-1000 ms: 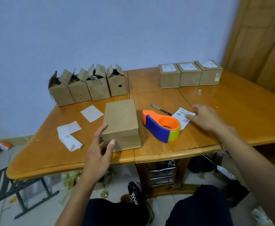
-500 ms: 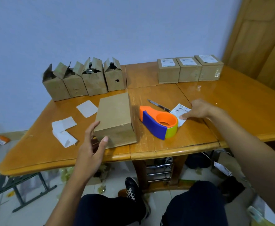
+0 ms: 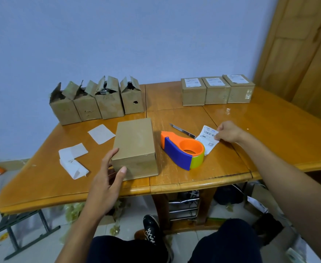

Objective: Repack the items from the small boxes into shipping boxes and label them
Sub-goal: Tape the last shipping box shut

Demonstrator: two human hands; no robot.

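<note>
A closed brown shipping box (image 3: 135, 144) lies flat on the wooden table (image 3: 269, 130) in front of me. My left hand (image 3: 106, 179) holds its near left corner, thumb on the front face and fingers along the left side. My right hand (image 3: 229, 132) pinches the right edge of a white shipping label (image 3: 207, 138) that lies on the table beside an orange and blue tape dispenser (image 3: 183, 149). Several small opened boxes (image 3: 97, 100) stand in a row at the back left. Three sealed, labelled boxes (image 3: 217, 90) stand at the back right.
A metal blade (image 3: 182, 130) lies behind the tape dispenser. White backing papers (image 3: 73, 160) and another sheet (image 3: 101, 133) lie on the table's left part. A wooden door is at the right. Scraps and bags litter the floor under the table.
My right hand has closed its fingers on the label's edge, having first lain flat on it. My left hand keeps its hold on the box's corner. The camera has shifted slightly.
</note>
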